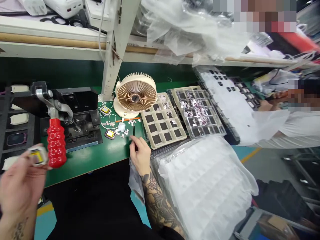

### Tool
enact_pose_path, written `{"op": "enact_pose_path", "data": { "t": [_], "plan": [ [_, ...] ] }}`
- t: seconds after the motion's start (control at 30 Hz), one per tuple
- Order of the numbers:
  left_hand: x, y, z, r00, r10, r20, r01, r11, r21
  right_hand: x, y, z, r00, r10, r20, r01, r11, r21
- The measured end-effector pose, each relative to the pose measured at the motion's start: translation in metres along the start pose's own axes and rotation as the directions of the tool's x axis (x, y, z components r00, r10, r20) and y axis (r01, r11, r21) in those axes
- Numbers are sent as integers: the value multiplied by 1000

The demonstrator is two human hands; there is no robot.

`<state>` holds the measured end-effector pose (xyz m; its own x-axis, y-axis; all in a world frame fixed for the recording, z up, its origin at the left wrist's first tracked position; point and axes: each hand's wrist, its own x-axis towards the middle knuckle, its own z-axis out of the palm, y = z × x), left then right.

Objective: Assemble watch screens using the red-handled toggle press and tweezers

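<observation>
My left hand (pixel 23 180) is raised at the left, closed on a small white-framed square part (pixel 38 155) with a yellow face. Just right of that part stands the red ribbed handle (pixel 56 143) of a black toggle-clamp fixture (pixel 82 123). At the front of the green bench, my right hand (pixel 140 155) has its fingers curled together at the lower end of a thin dark tool (pixel 133 129); its exact kind is unclear. Several small white-and-silver pieces (pixel 123 135) lie around its fingertips. Two similar yellow-faced parts (pixel 110 134) rest beside them.
A cream desk fan (pixel 136 96) stands behind the loose pieces. To the right are a beige compartment tray (pixel 156 141) and a clear tray (pixel 200 133) holding small pieces. White film-wrapped trays (pixel 207 186) lie in front. Another person's arm (pixel 282 130) reaches in at right.
</observation>
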<state>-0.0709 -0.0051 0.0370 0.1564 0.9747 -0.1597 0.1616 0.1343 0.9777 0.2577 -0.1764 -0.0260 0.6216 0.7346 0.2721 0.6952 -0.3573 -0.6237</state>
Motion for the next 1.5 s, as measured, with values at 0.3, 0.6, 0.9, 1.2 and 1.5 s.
{"op": "enact_pose_path", "data": {
  "t": [0.3,0.6,0.9,1.2,1.5],
  "plan": [
    [-28,-22,82,949,-92,301,121,989,-80,-3,-27,-29,931,-228,-284,292,934,207],
    [-29,-16,103,968,-57,245,107,975,-197,-4,-38,-15,973,-218,70,185,928,322],
    [-36,-18,102,939,27,342,51,975,-217,-6,-96,15,956,-265,-127,280,691,667],
    [-42,-13,97,946,71,317,3,974,-227,-4,-100,32,959,-276,-58,242,700,672],
    [-39,-16,99,939,94,331,9,955,-297,-14,-103,33,996,-79,39,12,558,830]
  ]
}}
